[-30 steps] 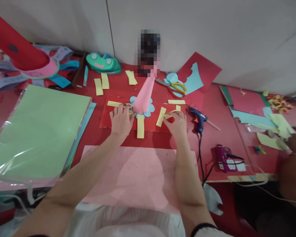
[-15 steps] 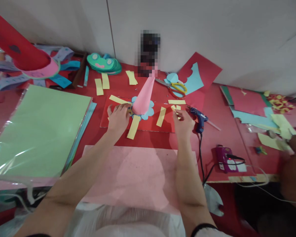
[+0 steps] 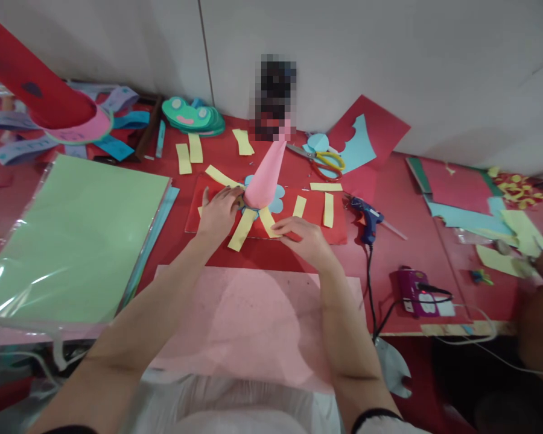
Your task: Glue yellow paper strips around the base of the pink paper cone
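Note:
A pink paper cone [image 3: 266, 178] stands tilted on a blue flower-shaped paper base [image 3: 277, 202], above a red sheet [image 3: 317, 232]. My left hand [image 3: 219, 212] has its fingers bent against the left side of the cone's base, steadying it; its fingertips are partly hidden. My right hand [image 3: 304, 238] pinches the lower end of a yellow paper strip [image 3: 266, 222], whose upper end meets the base's front edge. Beside it, another yellow strip [image 3: 242, 232] sticks out from the base. A further strip [image 3: 221, 176] runs out behind my left hand.
Right of the red sheet lies a blue glue gun [image 3: 368, 222] with its cord. Scissors [image 3: 328, 163] and paper scraps lie behind. Green paper frog faces [image 3: 192, 117] sit at the back; wrapped green sheets [image 3: 81, 241] lie left. Another person's arm [image 3: 540, 325] is at far right.
My right hand has moved left from the strips near the glue gun, bringing a yellow strip to the flower base. My left hand has stayed by the cone.

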